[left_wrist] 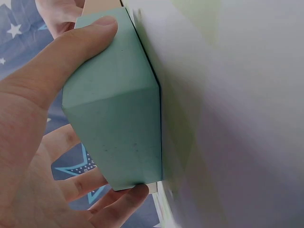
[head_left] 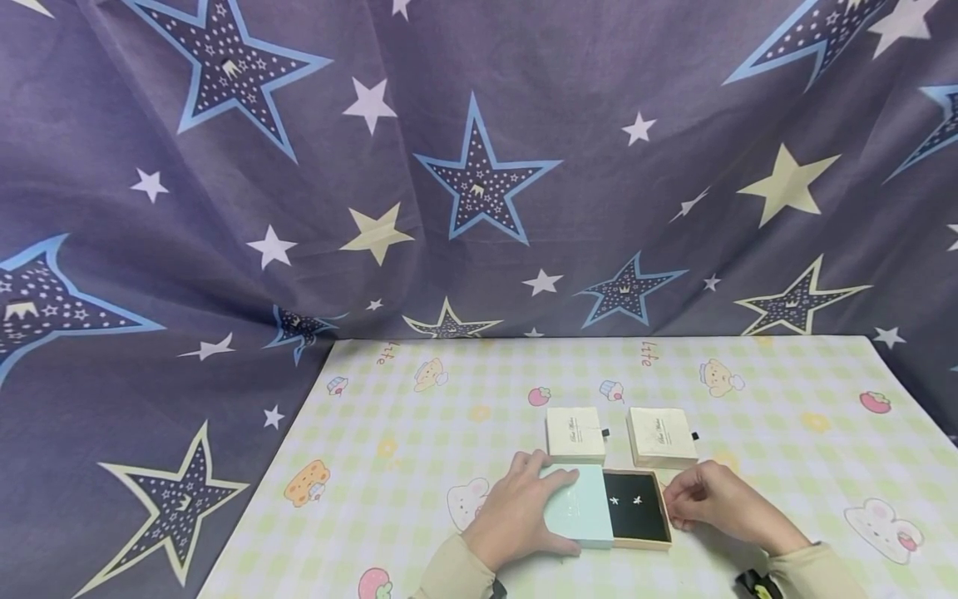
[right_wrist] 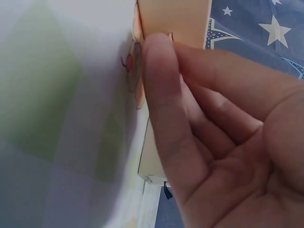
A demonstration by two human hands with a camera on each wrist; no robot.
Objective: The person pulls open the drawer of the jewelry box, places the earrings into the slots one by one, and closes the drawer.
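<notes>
A mint-green jewelry box sleeve (head_left: 580, 512) lies on the table, gripped by my left hand (head_left: 516, 516). In the left wrist view my thumb presses one side of the sleeve (left_wrist: 118, 114) and fingertips reach its opposite side. Its tan drawer (head_left: 644, 545) stands partly out to the right. On the drawer's black insert (head_left: 629, 520) sit two small silvery earrings (head_left: 638, 500). My right hand (head_left: 722, 503) pinches at the outer end of the drawer. Close up in the right wrist view, thumb and forefinger meet against the drawer's end wall (right_wrist: 173, 16); the pinched part is mostly hidden.
Two cream boxes stand just behind: one cream box (head_left: 575, 434) behind the sleeve, another cream box (head_left: 662, 438) to its right, each with a short black tab on the right side. A checked cartoon tablecloth (head_left: 359, 499) covers the table. A star-patterned curtain (head_left: 479, 274) hangs behind.
</notes>
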